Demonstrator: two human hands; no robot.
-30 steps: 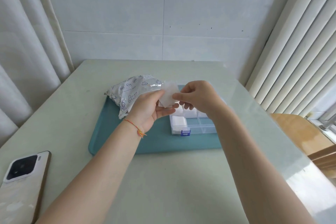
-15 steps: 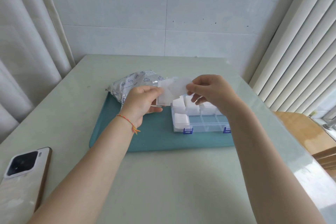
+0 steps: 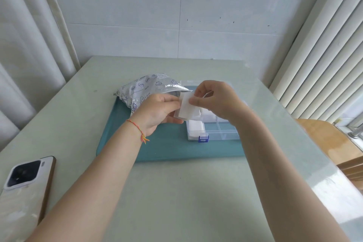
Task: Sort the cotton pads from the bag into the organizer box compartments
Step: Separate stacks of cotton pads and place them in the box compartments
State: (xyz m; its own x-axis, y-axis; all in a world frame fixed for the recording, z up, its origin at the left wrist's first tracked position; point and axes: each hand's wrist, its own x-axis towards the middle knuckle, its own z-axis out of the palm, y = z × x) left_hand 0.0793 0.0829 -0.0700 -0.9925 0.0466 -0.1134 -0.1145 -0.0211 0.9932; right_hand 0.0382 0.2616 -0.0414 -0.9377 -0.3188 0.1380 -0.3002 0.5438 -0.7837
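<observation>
While the organizer box (image 3: 220, 133) lies on the tray (image 3: 157, 149) beside the bag (image 3: 145, 88), left hand (image 3: 157, 114) and right hand (image 3: 218, 100) both pinch one cotton pad (image 3: 186, 110); uneven pulling could tear or drop it.

The right hand (image 3: 218, 102) and a held cotton pad (image 3: 187, 109) cover the far compartments of the clear organizer box (image 3: 220, 133), so their contents cannot be told. The left hand (image 3: 159, 113) hides the mouth of the printed bag (image 3: 145, 88). A phone (image 3: 23, 186) on the tabletop (image 3: 176, 192) is cut off by the left edge. The bag's print is too small to read.
</observation>
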